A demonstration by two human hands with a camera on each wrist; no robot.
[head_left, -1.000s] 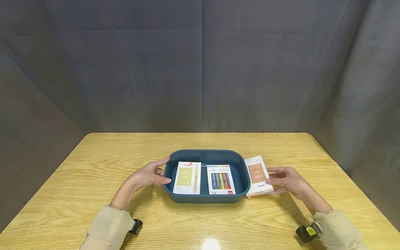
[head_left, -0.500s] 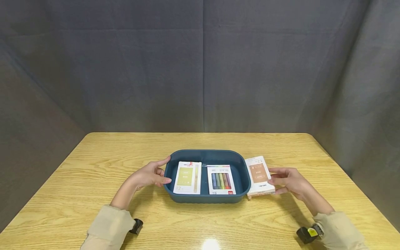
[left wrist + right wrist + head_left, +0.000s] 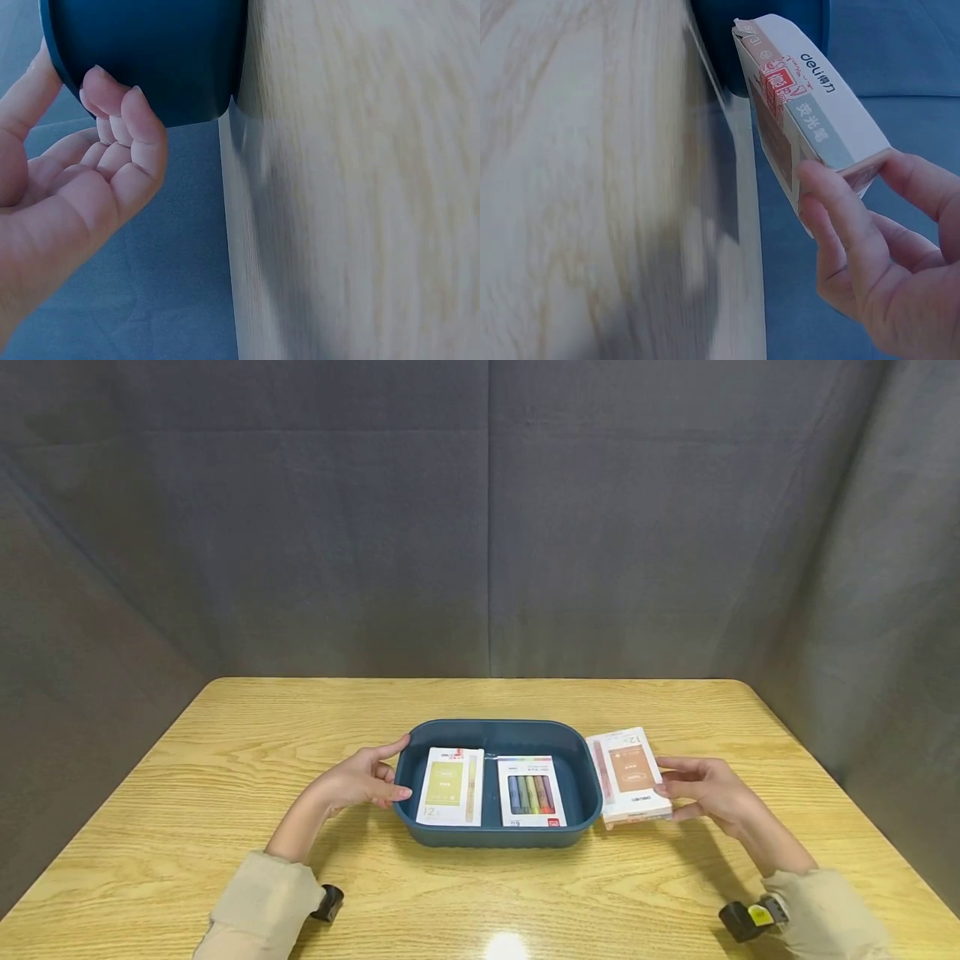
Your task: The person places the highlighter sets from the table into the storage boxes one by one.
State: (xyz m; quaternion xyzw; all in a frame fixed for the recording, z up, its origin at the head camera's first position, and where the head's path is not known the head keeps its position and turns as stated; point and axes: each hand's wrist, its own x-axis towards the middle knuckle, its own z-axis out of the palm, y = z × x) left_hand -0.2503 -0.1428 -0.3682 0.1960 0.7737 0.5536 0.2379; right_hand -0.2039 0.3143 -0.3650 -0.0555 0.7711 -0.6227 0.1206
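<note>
A dark blue plastic bin (image 3: 491, 837) stands on the table. My left hand (image 3: 360, 781) grips its left end, thumb and fingers at the rim; in the left wrist view, curled fingers (image 3: 142, 135) lie against the bin's outer wall. Just right of the bin, my right hand (image 3: 708, 793) pinches a white highlighter box (image 3: 630, 772) with an orange-brown panel by its right edge. The right wrist view shows this highlighter box (image 3: 810, 97) tilted and raised off the table, thumb and fingers on opposite faces.
Inside the bin lie a white box with a yellow-green panel (image 3: 444, 787), on the left, and a white box with a window showing several coloured pens (image 3: 531, 793), on the right. Under everything is a wood-grain table (image 3: 420, 910), with a grey curtain (image 3: 480, 527) behind it.
My right hand has moved a little to the right with the highlighter box, which has turned so a pen picture along its left side now shows. The left hand and bin have stayed put.
</note>
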